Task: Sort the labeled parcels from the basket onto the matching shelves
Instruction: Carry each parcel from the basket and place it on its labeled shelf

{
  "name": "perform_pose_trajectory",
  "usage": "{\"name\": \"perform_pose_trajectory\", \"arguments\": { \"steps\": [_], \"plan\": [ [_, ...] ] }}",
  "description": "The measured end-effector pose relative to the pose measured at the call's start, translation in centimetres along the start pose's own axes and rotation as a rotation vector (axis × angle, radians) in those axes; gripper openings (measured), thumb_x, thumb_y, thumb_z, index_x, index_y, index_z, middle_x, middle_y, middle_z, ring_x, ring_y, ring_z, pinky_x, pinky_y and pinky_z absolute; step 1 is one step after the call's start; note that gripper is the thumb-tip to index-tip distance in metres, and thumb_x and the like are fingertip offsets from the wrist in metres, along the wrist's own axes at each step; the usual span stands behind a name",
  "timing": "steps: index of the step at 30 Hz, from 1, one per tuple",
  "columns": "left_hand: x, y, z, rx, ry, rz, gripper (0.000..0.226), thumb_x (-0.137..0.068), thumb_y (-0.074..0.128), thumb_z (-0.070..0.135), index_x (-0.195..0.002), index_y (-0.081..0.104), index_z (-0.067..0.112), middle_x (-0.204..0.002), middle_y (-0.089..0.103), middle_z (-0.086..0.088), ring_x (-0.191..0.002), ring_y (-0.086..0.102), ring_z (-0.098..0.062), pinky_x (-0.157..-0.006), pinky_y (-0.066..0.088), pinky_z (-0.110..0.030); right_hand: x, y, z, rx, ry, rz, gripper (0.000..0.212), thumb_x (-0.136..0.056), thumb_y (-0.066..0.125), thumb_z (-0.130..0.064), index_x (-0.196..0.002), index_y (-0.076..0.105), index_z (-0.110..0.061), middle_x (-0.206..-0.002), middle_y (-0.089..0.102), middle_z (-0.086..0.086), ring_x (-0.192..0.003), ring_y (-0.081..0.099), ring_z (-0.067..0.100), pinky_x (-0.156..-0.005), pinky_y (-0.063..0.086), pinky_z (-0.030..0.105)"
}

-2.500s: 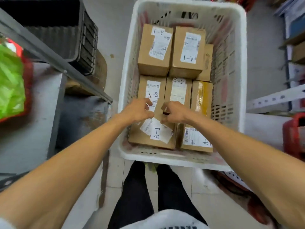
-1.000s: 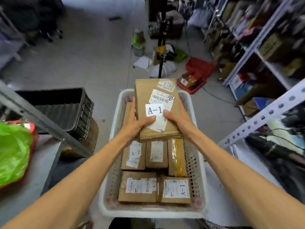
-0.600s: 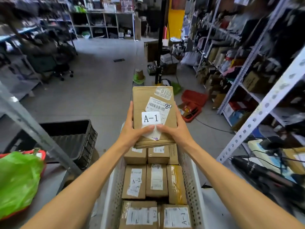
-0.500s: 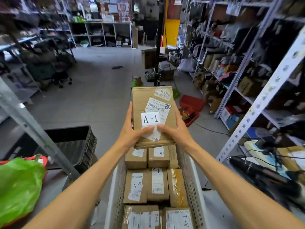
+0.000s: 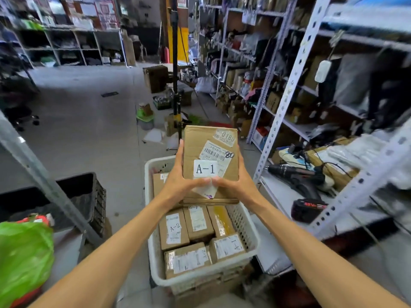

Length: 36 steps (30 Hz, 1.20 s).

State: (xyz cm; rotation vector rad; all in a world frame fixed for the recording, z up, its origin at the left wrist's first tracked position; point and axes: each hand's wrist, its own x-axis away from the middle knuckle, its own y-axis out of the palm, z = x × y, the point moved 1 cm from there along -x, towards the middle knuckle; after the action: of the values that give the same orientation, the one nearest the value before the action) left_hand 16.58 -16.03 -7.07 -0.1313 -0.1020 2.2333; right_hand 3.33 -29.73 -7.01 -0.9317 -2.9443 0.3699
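Brown cardboard parcel labelled A-1 [image 5: 195,143] is held raised above the far end of the white plastic lattice basket [image 5: 242,221], label side up. It is grasped from both sides. The left hand [image 5: 178,185] is curled round the left edge and the right hand [image 5: 238,185] round the right, with thumbs laid on the top face. Further taped cardboard boxes [image 5: 174,230], one marked A-2, lie in the basket. White perforated-steel shelving [image 5: 287,101] is seen at the right; any tags on it appear too blurred to be read.

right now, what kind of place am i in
Likely a warehouse or parcel stockroom: long metal shelving packed with goods, a white basket of labeled cardboard parcels, and an A-1 parcel held up.
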Motion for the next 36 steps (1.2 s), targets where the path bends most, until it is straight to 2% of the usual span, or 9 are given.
{"name": "perform_pose_trajectory", "arguments": {
  "steps": [4, 7, 12, 15, 19, 24, 29, 32, 36],
  "plan": [
    [3.4, 3.1, 0.5, -0.017, -0.005, -0.097, 0.124, -0.064, 0.088, 0.025, -0.145, -0.002, 0.056, -0.142, 0.047, 0.01, -0.124, 0.052, -0.009, -0.107, 0.041, -0.045, 5.4, -2.3, 0.9, 0.037, 0.094, 0.011, 0.126, -0.059, 0.085, -0.054, -0.149, -0.004, -0.048, -0.149, 0.04, -0.007, -0.129, 0.046, 0.011, -0.111, 0.036, 0.047],
    [6.0, 5.7, 1.0, 0.0, 0.004, -0.168, 0.124, -0.064, 0.087, 0.029, -0.148, -0.001, 0.049, -0.138, 0.047, 0.017, -0.123, 0.052, -0.006, -0.108, 0.04, -0.044, 9.3, -4.2, 0.9, 0.032, 0.121, 0.038, 0.126, -0.057, 0.084, -0.058, -0.149, -0.002, -0.047, -0.148, 0.042, -0.006, -0.129, 0.048, 0.012, -0.11, 0.038, 0.045],
    [10.3, 10.7, 1.9, 0.012, -0.006, -0.278, 0.12, -0.065, 0.084, 0.023, -0.148, 0.002, 0.048, -0.132, 0.05, 0.022, -0.122, 0.052, -0.003, -0.105, 0.043, -0.035, 17.1, -7.1, 1.4, 0.007, 0.091, 0.129, 0.121, -0.066, 0.085, -0.041, -0.15, -0.003, -0.044, -0.148, 0.039, -0.014, -0.132, 0.042, 0.004, -0.114, 0.033, 0.039],
    [13.5, 14.4, 2.2, 0.011, 0.031, -0.353, 0.121, -0.068, 0.085, 0.014, -0.151, 0.002, 0.042, -0.127, 0.049, 0.027, -0.117, 0.052, 0.006, -0.099, 0.045, -0.024, 22.8, -8.9, 2.4, -0.01, 0.107, 0.231, 0.121, -0.067, 0.086, -0.034, -0.151, 0.0, -0.044, -0.145, 0.042, -0.015, -0.13, 0.045, 0.003, -0.112, 0.036, 0.038],
    [17.8, 19.9, 2.6, 0.011, 0.04, -0.465, 0.129, -0.056, 0.089, 0.031, -0.149, 0.002, 0.047, -0.136, 0.049, 0.021, -0.124, 0.052, -0.003, -0.102, 0.045, -0.035, 30.6, -11.7, 3.4, -0.008, 0.124, 0.385, 0.114, -0.07, 0.086, -0.027, -0.149, 0.006, -0.043, -0.142, 0.046, -0.012, -0.124, 0.049, 0.003, -0.109, 0.04, 0.033],
    [22.5, 28.7, 4.5, -0.009, 0.045, -0.676, 0.136, -0.047, 0.087, 0.042, -0.152, 0.0, 0.038, -0.136, 0.05, 0.014, -0.123, 0.052, -0.007, -0.104, 0.045, -0.037, 40.9, -16.4, 3.7, 0.01, 0.188, 0.559, 0.122, -0.062, 0.087, -0.041, -0.15, 0.002, -0.045, -0.144, 0.044, -0.015, -0.128, 0.046, 0.005, -0.108, 0.039, 0.032],
    [26.7, 38.5, 6.6, 0.026, 0.074, -0.903, 0.137, -0.043, 0.091, 0.05, -0.148, 0.004, 0.049, -0.137, 0.051, 0.013, -0.126, 0.05, -0.01, -0.108, 0.041, -0.045, 51.4, -21.5, 3.4, -0.018, 0.235, 0.808, 0.113, -0.071, 0.084, -0.022, -0.152, 0.007, -0.04, -0.134, 0.054, -0.012, -0.119, 0.056, 0.007, -0.092, 0.051, 0.025],
    [29.8, 44.4, 8.3, 0.044, 0.133, -1.074, 0.131, -0.047, 0.091, 0.044, -0.149, 0.008, 0.046, -0.135, 0.054, 0.011, -0.123, 0.053, -0.007, -0.105, 0.045, -0.039, 57.5, -23.6, 2.7, 0.007, 0.248, 0.981, 0.117, -0.07, 0.085, -0.022, -0.151, 0.004, -0.043, -0.133, 0.056, -0.012, -0.115, 0.059, 0.007, -0.095, 0.052, 0.034],
    [34.4, 50.9, 9.9, 0.139, 0.15, -1.321, 0.12, -0.064, 0.087, 0.016, -0.151, 0.007, 0.039, -0.13, 0.056, 0.01, -0.109, 0.06, 0.001, -0.081, 0.054, -0.018, 65.0, -24.2, 1.5, 0.082, 0.301, 1.204, 0.117, -0.07, 0.085, -0.025, -0.151, 0.002, -0.043, -0.13, 0.056, -0.015, -0.116, 0.056, 0.006, -0.102, 0.046, 0.037]
  ]
}}
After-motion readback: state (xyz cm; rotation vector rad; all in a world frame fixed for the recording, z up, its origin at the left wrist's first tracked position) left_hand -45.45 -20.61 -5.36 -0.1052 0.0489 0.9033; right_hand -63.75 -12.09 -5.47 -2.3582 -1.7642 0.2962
